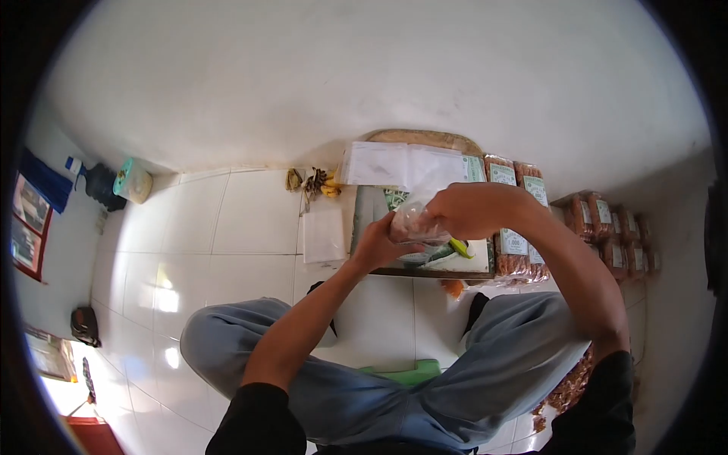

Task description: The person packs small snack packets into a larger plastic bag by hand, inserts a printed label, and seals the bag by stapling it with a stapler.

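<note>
The left hand (373, 244) gripped the near left side of a clear plastic bag (415, 227), and the right hand (455, 211) held its right side, some fingertips hidden; the bag was above the low table (365, 216), left of the filled packs (513, 246); a light, even grip probably suited the thin plastic best.

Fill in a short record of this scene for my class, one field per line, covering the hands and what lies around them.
Left hand: holding the clear plastic bag
Right hand: at the same bag, fingers partly hidden
Below the hands: board with a printed picture
Right side: labelled packs of reddish-brown contents
Left on floor: white sheets
Beyond the sheets: yellow bananas
Between the legs: green object, partly hidden
</note>
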{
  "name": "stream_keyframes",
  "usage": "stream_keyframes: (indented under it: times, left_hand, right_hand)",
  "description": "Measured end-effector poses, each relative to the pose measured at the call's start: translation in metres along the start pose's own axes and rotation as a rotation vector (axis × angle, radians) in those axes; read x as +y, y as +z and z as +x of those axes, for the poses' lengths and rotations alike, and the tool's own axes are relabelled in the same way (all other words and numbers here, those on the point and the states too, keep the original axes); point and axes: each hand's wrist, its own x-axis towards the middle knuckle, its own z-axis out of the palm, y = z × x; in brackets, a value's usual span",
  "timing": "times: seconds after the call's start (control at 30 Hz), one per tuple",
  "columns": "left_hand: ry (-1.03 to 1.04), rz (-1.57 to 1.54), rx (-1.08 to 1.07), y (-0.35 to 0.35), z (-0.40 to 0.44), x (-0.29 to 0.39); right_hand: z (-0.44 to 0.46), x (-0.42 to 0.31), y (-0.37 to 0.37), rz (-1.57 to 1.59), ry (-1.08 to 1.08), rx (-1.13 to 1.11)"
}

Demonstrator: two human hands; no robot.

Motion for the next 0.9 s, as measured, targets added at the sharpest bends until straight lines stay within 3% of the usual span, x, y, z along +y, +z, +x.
stream_keyframes:
  times: [0.07,0.2,0.27,0.4,0.5,0.57,0.67,0.77,0.9]
  left_hand:
    - [0.096,-0.037,0.099,0.006,0.008,-0.01]
    - [0.225,-0.216,0.043,0.001,0.025,-0.015]
    - [0.145,-0.062,-0.212,-0.014,0.032,-0.013]
    - [0.13,0.198,-0.361,-0.043,0.031,0.002]
    - [0.069,0.297,-0.382,-0.051,0.031,0.002]
    - [0.154,0.214,-0.366,-0.05,0.032,0.005]
    - [0.048,0.274,-0.419,-0.055,0.034,0.019]
    - [0.131,0.345,-0.442,-0.057,0.042,0.012]
    - [0.187,0.254,-0.437,-0.059,0.047,0.011]
  right_hand:
    - [0.013,0.014,0.003,-0.118,-0.047,-0.015]
    - [0.045,0.038,0.007,-0.177,-0.004,-0.167]
    - [0.058,0.048,0.015,-0.264,-0.118,-0.179]
    - [0.062,0.055,0.039,-0.052,-0.271,0.086]
    - [0.063,0.045,0.044,-0.123,-0.214,0.102]
    - [0.06,0.039,0.044,-0.197,-0.045,0.004]
    - [0.061,0.045,0.054,-0.106,-0.179,0.1]
    - [0.055,0.034,0.051,-0.067,-0.021,0.07]
    - [0.065,0.039,0.057,-0.136,-0.057,0.062]
